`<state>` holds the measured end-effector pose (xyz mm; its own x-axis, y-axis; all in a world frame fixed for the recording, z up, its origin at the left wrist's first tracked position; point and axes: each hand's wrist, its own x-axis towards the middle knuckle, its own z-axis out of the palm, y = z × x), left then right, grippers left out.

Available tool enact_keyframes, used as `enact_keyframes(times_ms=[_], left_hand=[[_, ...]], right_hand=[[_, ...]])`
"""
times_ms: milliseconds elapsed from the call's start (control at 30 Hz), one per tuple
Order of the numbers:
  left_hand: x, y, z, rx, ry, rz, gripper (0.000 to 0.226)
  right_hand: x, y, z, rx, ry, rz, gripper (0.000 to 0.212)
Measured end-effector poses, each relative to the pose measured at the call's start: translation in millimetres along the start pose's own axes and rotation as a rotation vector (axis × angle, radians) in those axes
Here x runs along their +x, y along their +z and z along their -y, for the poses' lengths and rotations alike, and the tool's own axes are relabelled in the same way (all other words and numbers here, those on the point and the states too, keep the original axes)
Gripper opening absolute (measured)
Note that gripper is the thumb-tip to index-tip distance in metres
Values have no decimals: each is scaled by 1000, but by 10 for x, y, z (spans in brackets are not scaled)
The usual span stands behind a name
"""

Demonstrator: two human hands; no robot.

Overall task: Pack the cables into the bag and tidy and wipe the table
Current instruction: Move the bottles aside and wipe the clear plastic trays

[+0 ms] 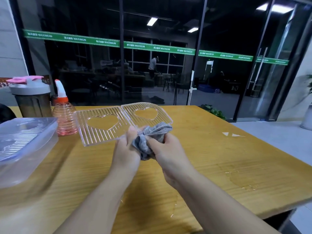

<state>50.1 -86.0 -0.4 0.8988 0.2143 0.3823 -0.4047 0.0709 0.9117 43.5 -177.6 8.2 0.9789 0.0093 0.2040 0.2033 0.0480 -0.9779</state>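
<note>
Grey cloth [152, 141] bunched at table [219, 157] centre, held above it. Left hand [126, 149] fingers curled on cloth + near edge of clear ribbed tray [101, 132]. Right hand [168, 152] fist-gripping cloth. Water puddle [241, 181] near right; spray bottle [63, 114] far left.

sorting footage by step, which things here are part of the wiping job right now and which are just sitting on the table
In use:
- grey cloth, gripped by left hand and right hand
- clear ribbed lid, held by the left hand
- water puddle on the wooden table

Lying about:
- pink spray bottle
- plastic storage box
- shaker bottle
</note>
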Motion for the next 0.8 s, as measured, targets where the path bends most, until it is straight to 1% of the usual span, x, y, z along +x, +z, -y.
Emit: enact_keyframes(times_ms=[67, 100, 200, 233, 300, 367, 400, 433, 467, 500, 533, 600, 633, 700, 767, 800], left_hand=[[-37, 33, -43, 33, 17, -5, 47], [-27, 40, -34, 13, 16, -12, 45], [11, 41, 6, -33, 24, 57, 38], [13, 29, 23, -11, 34, 77, 36], [18, 19, 32, 44, 45, 105, 35], [24, 25, 34, 96, 32, 125, 40], [20, 26, 30, 124, 26, 151, 39], [14, 25, 18, 153, 7, 180, 36], [5, 12, 6, 190, -28, 215, 36], [-2, -1, -4, 233, -52, 249, 41], [-24, -7, -35, 261, -42, 287, 41], [-66, 1, -69, 256, 28, 372, 40], [-87, 2, -69, 249, 11, 387, 41], [-105, -36, -120, 197, -63, 379, 43], [-36, -66, -114, 101, -62, 331, 42], [-8, -81, -107, 81, -39, 334, 39]], right_hand=[[-32, -54, 10, 172, 54, 36, 10], [-42, -80, 32, 299, 84, 30, 13], [14, -173, 82, 705, 165, -124, 29], [33, -202, 102, 781, 163, -155, 34], [51, -251, 142, 816, 152, -126, 41], [48, -284, 190, 735, 116, -61, 38], [69, -313, 187, 660, 72, -50, 31], [92, -338, 186, 576, 30, -70, 22], [117, -356, 187, 497, 9, -119, 20], [143, -377, 186, 431, 18, -167, 24], [163, -393, 186, 388, 53, -207, 28], [195, -444, 179, 338, 133, -298, 32], [202, -477, 166, 299, 160, -314, 34], [227, -582, 148, 95, 155, -267, 42], [255, -709, 183, -149, 125, -211, 49], [263, -759, 222, -182, 114, -181, 49]])
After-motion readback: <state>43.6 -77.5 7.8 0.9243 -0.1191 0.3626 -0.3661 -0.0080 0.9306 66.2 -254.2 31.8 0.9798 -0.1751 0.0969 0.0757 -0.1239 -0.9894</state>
